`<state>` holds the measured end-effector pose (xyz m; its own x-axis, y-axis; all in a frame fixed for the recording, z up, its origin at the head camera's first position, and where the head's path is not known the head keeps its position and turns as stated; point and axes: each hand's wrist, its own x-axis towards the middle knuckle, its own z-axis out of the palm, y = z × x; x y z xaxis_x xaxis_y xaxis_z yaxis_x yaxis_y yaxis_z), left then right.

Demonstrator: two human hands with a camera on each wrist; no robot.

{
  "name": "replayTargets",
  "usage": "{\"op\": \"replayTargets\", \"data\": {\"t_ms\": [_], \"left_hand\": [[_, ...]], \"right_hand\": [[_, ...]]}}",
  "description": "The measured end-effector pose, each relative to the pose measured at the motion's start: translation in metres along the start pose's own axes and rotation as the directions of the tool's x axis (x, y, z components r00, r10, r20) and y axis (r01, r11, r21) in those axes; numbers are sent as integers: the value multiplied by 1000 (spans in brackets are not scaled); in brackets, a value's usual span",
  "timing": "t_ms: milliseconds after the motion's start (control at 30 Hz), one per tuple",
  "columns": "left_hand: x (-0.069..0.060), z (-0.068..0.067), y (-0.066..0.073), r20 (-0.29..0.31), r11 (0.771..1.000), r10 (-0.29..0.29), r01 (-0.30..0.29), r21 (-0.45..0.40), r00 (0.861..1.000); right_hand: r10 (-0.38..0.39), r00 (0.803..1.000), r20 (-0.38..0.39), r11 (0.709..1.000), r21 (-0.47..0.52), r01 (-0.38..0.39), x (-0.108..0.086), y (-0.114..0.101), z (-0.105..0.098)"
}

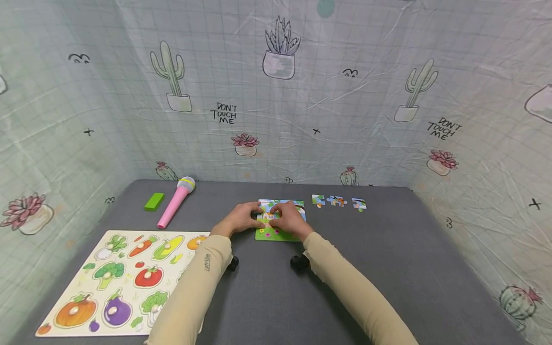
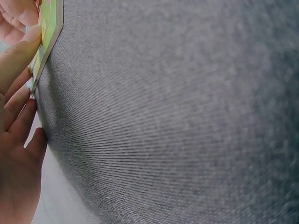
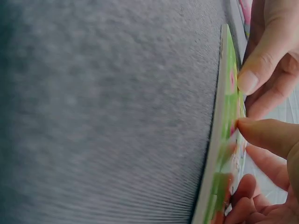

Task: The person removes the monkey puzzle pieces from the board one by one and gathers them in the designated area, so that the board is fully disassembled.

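A jigsaw puzzle board [image 1: 284, 235] with a house and flowers on green ground lies flat on the grey table. At its left side, my left hand [image 1: 241, 218] rests its thumb on the picture, with fingers stretched along the edge. My right hand [image 1: 290, 220] touches the picture from the right with thumb and forefinger; a gap shows between these two fingertips in the right wrist view. That view shows its other fingers bent near the board [image 3: 217, 140]. No loose piece is visible in either hand; part of the picture is hidden under them.
Three loose jigsaw pieces, a left one [image 1: 318, 200], a middle one [image 1: 337, 201] and a right one [image 1: 359, 204], lie right of the board. Left are a pink toy microphone [image 1: 174, 206], a green block [image 1: 154, 201] and a vegetable peg board [image 1: 129, 256], partly under my left sleeve.
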<state>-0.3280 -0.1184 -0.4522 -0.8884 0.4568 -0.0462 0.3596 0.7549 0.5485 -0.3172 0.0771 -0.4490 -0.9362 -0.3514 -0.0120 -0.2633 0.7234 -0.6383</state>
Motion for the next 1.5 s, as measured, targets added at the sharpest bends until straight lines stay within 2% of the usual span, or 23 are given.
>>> {"op": "replayTargets", "data": {"t_ms": [167, 400, 733, 1000, 1067, 1200, 1300, 1400, 1500], "left_hand": [[1, 0, -1, 4, 1000, -18, 18, -11, 1000], [1, 0, 1, 6, 998, -36, 36, -45, 999], [0, -1, 1, 16, 999, -24, 25, -32, 1000], [1, -1, -1, -4, 1000, -18, 18, -10, 1000], [2, 0, -1, -6, 1000, -19, 19, -14, 1000], [2, 1, -2, -4, 1000, -20, 20, -21, 1000], [1, 0, -3, -7, 999, -17, 17, -34, 1000], [-1, 1, -4, -9, 999, -9, 8, -49, 1000], [-2, 2, -6, -7, 998, 1, -2, -63, 1000]], "right_hand": [[68, 997, 26, 997, -37, -67, 1, -3, -1], [108, 994, 18, 994, 20, -108, 3, -6, 0], [78, 997, -14, 994, 79, -77, 4, -10, 4], [-36, 998, -59, 985, 167, 45, 3, -16, 4], [-28, 997, -65, 983, 178, 39, 0, -15, 3], [60, 996, -59, 962, 269, -42, -8, -8, -2], [137, 989, -46, 930, 349, -112, -15, 3, -10], [181, 982, -49, 902, 406, -146, -22, 18, -19], [217, 975, -40, 861, 478, -171, -29, 35, -30]]}}
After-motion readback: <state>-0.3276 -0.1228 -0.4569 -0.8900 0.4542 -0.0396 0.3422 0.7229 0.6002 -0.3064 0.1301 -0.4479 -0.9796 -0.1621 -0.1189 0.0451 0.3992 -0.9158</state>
